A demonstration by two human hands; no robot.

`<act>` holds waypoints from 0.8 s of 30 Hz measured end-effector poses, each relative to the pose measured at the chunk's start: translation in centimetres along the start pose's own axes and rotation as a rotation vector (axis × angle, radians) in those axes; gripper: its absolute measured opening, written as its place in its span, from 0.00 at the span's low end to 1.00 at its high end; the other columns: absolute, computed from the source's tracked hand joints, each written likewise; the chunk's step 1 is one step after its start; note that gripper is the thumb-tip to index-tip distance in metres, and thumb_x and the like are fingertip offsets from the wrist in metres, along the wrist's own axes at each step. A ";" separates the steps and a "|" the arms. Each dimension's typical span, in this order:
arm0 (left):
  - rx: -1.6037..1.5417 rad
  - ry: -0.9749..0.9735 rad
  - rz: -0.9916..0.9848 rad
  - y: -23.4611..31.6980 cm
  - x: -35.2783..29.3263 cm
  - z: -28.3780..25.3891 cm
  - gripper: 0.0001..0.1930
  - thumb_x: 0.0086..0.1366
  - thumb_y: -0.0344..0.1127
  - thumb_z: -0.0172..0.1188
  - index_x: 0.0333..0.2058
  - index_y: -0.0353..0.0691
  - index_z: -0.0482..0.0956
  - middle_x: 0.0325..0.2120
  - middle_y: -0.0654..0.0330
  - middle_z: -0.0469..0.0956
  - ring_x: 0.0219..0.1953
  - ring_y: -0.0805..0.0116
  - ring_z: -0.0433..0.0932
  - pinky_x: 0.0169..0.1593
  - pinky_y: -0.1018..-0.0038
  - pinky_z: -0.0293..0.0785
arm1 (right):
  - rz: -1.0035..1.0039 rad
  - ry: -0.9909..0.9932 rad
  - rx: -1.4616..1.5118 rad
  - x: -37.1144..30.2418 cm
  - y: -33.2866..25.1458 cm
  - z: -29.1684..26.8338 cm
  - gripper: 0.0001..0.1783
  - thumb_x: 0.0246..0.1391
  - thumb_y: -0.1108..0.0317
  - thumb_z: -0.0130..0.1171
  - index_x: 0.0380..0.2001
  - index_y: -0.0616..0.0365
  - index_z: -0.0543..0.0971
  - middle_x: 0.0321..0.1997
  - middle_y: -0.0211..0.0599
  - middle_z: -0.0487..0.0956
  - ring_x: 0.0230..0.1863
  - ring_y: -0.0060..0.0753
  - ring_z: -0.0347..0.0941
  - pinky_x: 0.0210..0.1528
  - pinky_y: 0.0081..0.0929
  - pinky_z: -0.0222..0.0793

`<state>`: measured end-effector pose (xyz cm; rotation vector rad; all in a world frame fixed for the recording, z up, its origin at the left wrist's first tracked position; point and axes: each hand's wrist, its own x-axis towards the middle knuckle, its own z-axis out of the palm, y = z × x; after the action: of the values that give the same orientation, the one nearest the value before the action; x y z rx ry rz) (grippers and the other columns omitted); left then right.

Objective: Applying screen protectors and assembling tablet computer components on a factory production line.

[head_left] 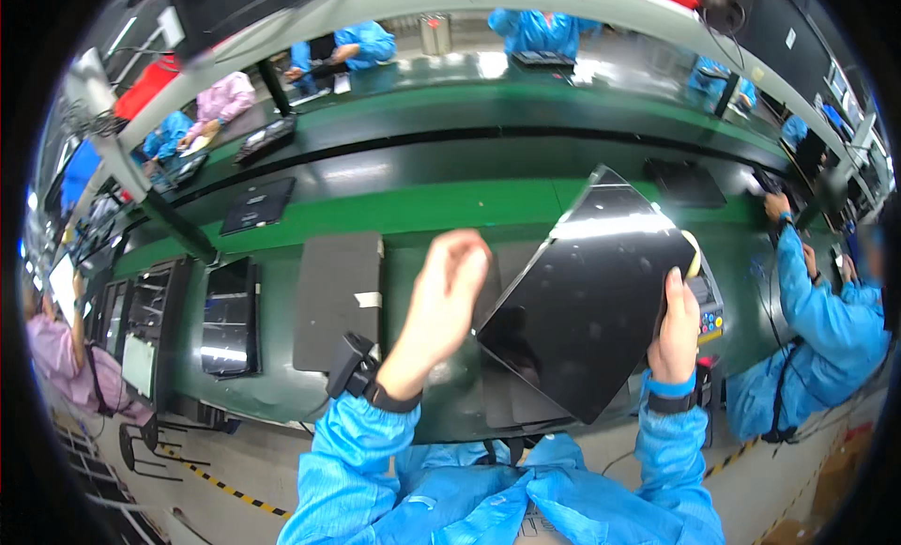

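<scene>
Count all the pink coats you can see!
2: a pink coat at the left edge and another pink coat higher up, across the green table. Others may be hidden.

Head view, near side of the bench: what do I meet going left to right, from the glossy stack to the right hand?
Glossy stack, grey slab, left hand, held black panel, right hand.

Head-worn fisheye, facing down, close above bench [375, 214].
</scene>
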<state>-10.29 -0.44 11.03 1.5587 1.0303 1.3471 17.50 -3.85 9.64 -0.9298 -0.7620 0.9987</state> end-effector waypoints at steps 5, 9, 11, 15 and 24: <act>-0.203 0.091 -0.141 1.3 -5.6 2.1 0.21 0.65 0.38 0.55 0.53 0.34 0.67 0.48 0.57 0.70 0.53 0.70 0.66 0.58 0.75 0.59 | -0.065 0.093 0.098 -5.0 0.8 1.4 0.16 0.64 0.59 0.48 0.43 0.63 0.73 0.43 0.35 0.76 0.43 0.26 0.72 0.47 0.24 0.69; -0.213 0.325 0.022 1.8 -6.1 3.7 0.18 0.63 0.32 0.58 0.50 0.36 0.67 0.46 0.57 0.68 0.52 0.73 0.64 0.57 0.76 0.58 | -0.031 0.159 0.158 -7.8 1.3 1.3 0.16 0.64 0.59 0.48 0.44 0.61 0.71 0.44 0.35 0.75 0.43 0.26 0.72 0.47 0.26 0.69; -0.248 0.385 -0.043 1.8 -6.1 3.7 0.13 0.63 0.28 0.57 0.45 0.37 0.67 0.40 0.61 0.68 0.43 0.76 0.66 0.50 0.79 0.64 | -0.021 0.145 0.134 -8.6 1.3 0.6 0.14 0.64 0.61 0.47 0.45 0.59 0.70 0.42 0.37 0.76 0.40 0.28 0.75 0.41 0.27 0.73; -0.332 0.386 -0.042 0.4 -6.1 3.7 0.12 0.64 0.26 0.56 0.44 0.37 0.65 0.37 0.64 0.68 0.39 0.80 0.66 0.45 0.83 0.65 | 0.077 0.008 -0.014 -10.6 1.1 -1.8 0.13 0.64 0.63 0.45 0.40 0.64 0.68 0.33 0.44 0.77 0.24 0.33 0.77 0.22 0.26 0.76; -0.106 0.318 0.054 -0.4 -4.9 3.0 0.09 0.64 0.28 0.57 0.41 0.38 0.69 0.37 0.64 0.70 0.39 0.78 0.68 0.44 0.81 0.65 | 0.276 0.026 -0.291 -11.4 1.1 -8.2 0.17 0.65 0.56 0.45 0.31 0.60 0.70 0.18 0.36 0.75 0.15 0.20 0.68 0.16 0.15 0.62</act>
<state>-7.83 -5.08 8.72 1.3291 1.0921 1.6973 20.11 -16.46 4.05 -1.3243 -0.7840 1.1302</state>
